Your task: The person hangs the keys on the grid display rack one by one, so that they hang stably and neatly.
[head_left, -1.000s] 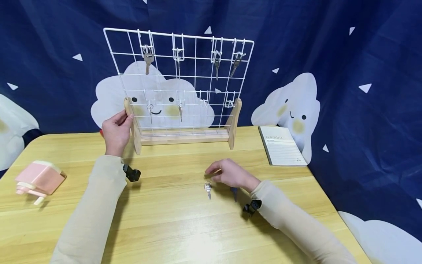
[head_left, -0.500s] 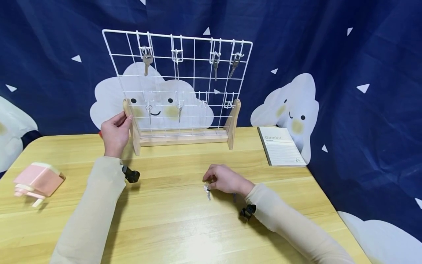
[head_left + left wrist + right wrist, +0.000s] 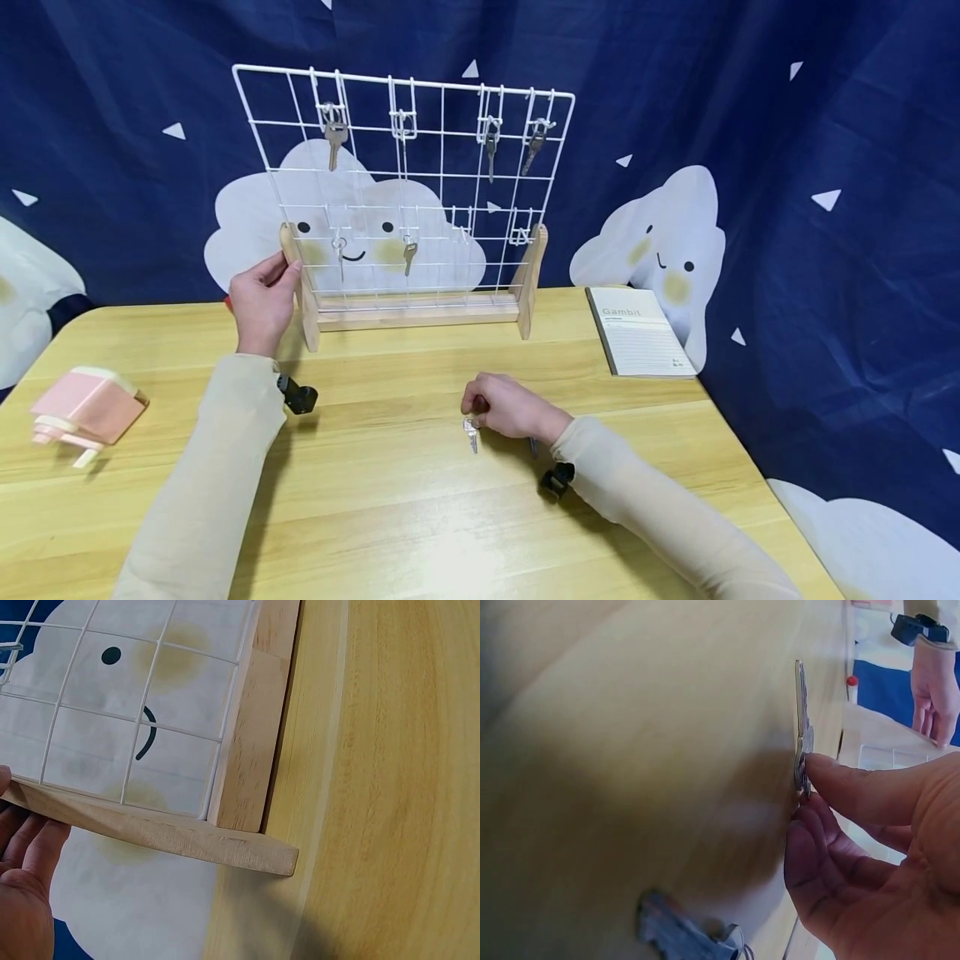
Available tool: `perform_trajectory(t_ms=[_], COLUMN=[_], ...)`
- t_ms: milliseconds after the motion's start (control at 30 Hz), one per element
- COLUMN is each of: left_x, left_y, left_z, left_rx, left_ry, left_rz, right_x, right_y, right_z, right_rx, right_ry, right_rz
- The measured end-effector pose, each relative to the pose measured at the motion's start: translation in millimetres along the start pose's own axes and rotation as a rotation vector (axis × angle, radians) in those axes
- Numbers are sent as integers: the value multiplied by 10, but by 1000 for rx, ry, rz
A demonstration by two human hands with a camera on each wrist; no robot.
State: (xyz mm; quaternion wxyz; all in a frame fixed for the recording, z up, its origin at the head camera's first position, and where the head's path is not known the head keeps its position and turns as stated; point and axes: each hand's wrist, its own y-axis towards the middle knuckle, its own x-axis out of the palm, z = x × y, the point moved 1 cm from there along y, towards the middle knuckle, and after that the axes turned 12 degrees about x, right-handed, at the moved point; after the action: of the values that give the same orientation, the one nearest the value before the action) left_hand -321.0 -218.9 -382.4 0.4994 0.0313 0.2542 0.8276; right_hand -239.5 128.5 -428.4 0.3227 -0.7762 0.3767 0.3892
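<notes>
At the left side of a white wire-grid rack (image 3: 420, 315), my left hand (image 3: 262, 304) holds the wooden upright (image 3: 161, 829), thumb on one side and fingers on the other. My right hand (image 3: 513, 407) is low over the table, its thumb and fingers pinching a silver key (image 3: 802, 724) at its head and ring. The blade points away from the fingers. A second, dark-headed key (image 3: 679, 930) lies on the table beside the right hand, mostly hidden under the wrist in the head view. Several keys, one of them a brass-toned key (image 3: 336, 137), hang from hooks on the grid.
A notebook (image 3: 641, 332) lies at the back right of the wooden table (image 3: 390, 500). To the left stands a pink and cream box with a crank (image 3: 93, 404). A dark blue curtain (image 3: 847, 292) with clouds hangs behind and along the right.
My right hand has moved slightly down and left, and its fingers have come together on the silver key. A key hanging in the rack's lower row has turned. The left hand stays on the upright.
</notes>
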Motion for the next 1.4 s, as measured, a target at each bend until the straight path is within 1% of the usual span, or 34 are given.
perform_trajectory(t_ms=[133,267,367,500,633,733,867,967,1067,1167,1400], left_x=[-3,-12,-20,-28,-25,-15,-9,-10,-12,-9,-11], left_y=[-3,-1,2,5,10,21,32,27,21,19,18], left_z=[1,12,22,28,23,12,2,0,1,-2,-14], left_rx=[4,3,0,-6,-6,12,31,24,11,4,-15], left_ry=[5,8,7,15,13,4,3,-2,-10,-10,-15], left_rz=[-5,-11,-16,-23,-20,-9,3,2,1,-1,-8], right_x=[-5,-15,-31,-64,-120,-156,-180,-196,-222,-245,-264], right_y=[22,28,23,9,-12,-32,-59,-85,-115,-131,-137], right_z=[0,14,27,38,32,22,14,12,9,6,12], right_rx=[34,10,-18,-25,-9,1,-10,4,37,54,58], right_ry=[32,56,78,115,181,256,342,404,477,528,584], right_rz=[-22,-23,-9,8,18,20,30,33,33,41,46])
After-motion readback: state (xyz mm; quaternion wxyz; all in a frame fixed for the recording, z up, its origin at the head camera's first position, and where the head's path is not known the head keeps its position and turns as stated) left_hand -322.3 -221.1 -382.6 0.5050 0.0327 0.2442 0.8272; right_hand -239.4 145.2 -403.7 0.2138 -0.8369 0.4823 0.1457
